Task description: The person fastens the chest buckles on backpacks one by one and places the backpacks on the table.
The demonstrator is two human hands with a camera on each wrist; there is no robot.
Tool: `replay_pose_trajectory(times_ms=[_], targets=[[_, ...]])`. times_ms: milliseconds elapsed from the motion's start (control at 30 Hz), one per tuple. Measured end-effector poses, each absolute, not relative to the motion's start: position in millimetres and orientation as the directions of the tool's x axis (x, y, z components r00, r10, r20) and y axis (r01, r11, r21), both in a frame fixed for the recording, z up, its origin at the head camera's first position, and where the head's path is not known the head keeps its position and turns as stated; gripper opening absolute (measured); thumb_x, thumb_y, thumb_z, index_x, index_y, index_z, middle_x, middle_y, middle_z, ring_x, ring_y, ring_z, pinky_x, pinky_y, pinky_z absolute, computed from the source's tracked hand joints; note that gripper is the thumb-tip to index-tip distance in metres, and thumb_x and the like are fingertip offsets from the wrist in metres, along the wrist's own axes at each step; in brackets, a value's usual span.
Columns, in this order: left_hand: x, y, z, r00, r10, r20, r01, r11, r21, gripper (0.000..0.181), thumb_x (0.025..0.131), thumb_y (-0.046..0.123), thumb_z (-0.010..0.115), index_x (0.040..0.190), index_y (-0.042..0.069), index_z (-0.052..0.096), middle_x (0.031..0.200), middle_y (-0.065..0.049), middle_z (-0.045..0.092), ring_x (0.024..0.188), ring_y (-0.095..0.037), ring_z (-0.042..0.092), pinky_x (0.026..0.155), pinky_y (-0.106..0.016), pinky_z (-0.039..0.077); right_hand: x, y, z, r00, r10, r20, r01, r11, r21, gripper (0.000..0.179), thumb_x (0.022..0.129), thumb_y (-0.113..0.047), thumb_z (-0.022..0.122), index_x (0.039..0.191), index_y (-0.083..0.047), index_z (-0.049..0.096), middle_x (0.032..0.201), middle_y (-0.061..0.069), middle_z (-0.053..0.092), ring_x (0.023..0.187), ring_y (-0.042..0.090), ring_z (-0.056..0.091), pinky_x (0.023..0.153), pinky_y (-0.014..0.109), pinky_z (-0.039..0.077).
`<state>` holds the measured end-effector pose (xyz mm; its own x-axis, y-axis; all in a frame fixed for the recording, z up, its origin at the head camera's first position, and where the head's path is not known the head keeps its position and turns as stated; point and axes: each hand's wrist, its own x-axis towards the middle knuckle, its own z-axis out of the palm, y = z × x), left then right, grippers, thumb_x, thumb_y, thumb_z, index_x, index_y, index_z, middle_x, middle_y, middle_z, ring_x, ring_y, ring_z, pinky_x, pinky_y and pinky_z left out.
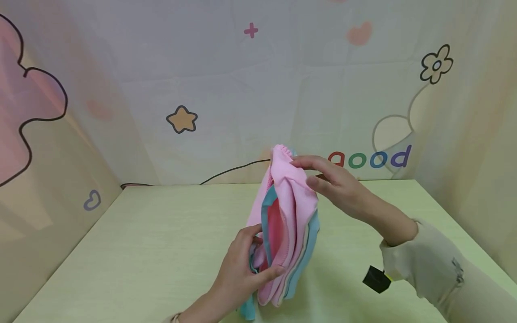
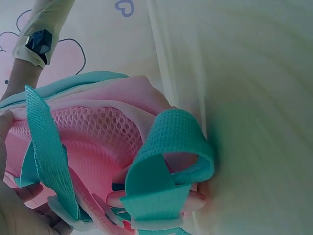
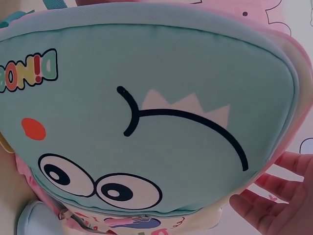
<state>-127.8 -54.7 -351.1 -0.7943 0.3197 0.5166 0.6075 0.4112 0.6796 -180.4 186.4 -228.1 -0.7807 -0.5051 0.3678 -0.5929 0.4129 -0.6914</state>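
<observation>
A small pink and teal backpack (image 1: 299,197) stands on edge near the middle of the table, side toward me. My left hand (image 1: 236,260) grips its strap side, thumb on the pink edge and fingers behind. In the left wrist view, teal webbing straps (image 2: 164,200) loop over the pink mesh back (image 2: 93,122), near the fingers. The right wrist view shows a teal front (image 3: 171,63) printed with a dinosaur face and colorful letters. My right hand (image 1: 339,181) touches the upper pink edge with extended, slightly bent fingers; it appears beside the bag's rim in the right wrist view.
The pale green tabletop (image 1: 169,233) spreads around the bag. A printed curtain (image 1: 214,89) with a star, flowers and the word "good" encloses the back and sides. A small black device (image 1: 377,279) hangs at the right sleeve.
</observation>
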Motion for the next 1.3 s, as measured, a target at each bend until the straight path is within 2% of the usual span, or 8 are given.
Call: replay_pose_trajectory(times_ms=[67,167,500,900,1100,1300], targets=[[-128.9,-53.6,-351.2,-0.783,0.329,0.529,0.623,0.408,0.668,0.072,0.077,0.042,0.077,0.136,0.015,0.044,0.119,0.0,0.055,0.1,-0.013,0.057,0.077,-0.025,0.052,-178.0,187.6,-226.8,-0.798,-0.488,0.353,-0.576,0.448,-0.683,0.053,0.096,-0.045,0.048,0.14,-0.014,0.046,0.146,0.01,0.042,0.117,0.032,0.053,0.084,0.034,0.054],[-129.9,-52.1,-351.5,-0.774,0.341,0.533,0.633,0.402,0.662,0.072,0.077,0.041,0.077,0.136,0.017,0.043,0.119,0.001,0.055,0.099,-0.012,0.056,0.078,-0.025,0.052,-175.0,189.2,-226.0,-0.815,-0.469,0.341,-0.561,0.489,-0.668,0.058,0.095,-0.052,0.049,0.14,-0.016,0.046,0.145,0.01,0.044,0.112,0.033,0.056,0.079,0.031,0.055],[-129.5,-49.1,-351.6,-0.762,0.367,0.533,0.647,0.398,0.651,0.073,0.078,0.042,0.077,0.136,0.013,0.044,0.116,0.003,0.055,0.099,-0.013,0.055,0.078,-0.025,0.05,-170.5,195.0,-227.5,-0.829,-0.451,0.33,-0.543,0.51,-0.667,0.056,0.095,-0.035,0.051,0.146,-0.02,0.036,0.142,0.007,0.046,0.115,0.03,0.055,0.079,0.033,0.055],[-130.2,-42.4,-353.9,-0.717,0.38,0.584,0.697,0.394,0.599,0.074,0.08,0.055,0.07,0.134,0.01,0.045,0.113,0.0,0.056,0.096,-0.013,0.053,0.076,-0.023,0.049,-163.5,208.2,-232.0,-0.818,-0.449,0.361,-0.562,0.485,-0.671,0.051,0.097,-0.027,0.048,0.147,-0.022,0.036,0.143,0.005,0.046,0.116,0.03,0.056,0.084,0.036,0.054],[-128.3,-37.8,-355.0,-0.722,0.377,0.58,0.692,0.402,0.6,0.073,0.079,0.045,0.075,0.136,0.011,0.045,0.117,-0.001,0.056,0.099,-0.014,0.054,0.08,-0.026,0.05,-158.9,216.8,-238.3,-0.819,-0.44,0.369,-0.557,0.454,-0.695,0.05,0.099,-0.024,0.045,0.147,-0.023,0.035,0.142,0.006,0.046,0.114,0.03,0.057,0.082,0.026,0.055],[-127.5,-35.4,-356.8,-0.712,0.375,0.594,0.702,0.387,0.597,0.072,0.077,0.038,0.079,0.135,0.011,0.046,0.116,-0.003,0.056,0.098,-0.013,0.053,0.08,-0.024,0.049,-155.2,224.4,-246.7,-0.827,-0.407,0.387,-0.552,0.46,-0.695,0.049,0.099,-0.021,0.044,0.147,-0.023,0.036,0.138,0.008,0.049,0.111,0.028,0.059,0.083,0.023,0.054]])
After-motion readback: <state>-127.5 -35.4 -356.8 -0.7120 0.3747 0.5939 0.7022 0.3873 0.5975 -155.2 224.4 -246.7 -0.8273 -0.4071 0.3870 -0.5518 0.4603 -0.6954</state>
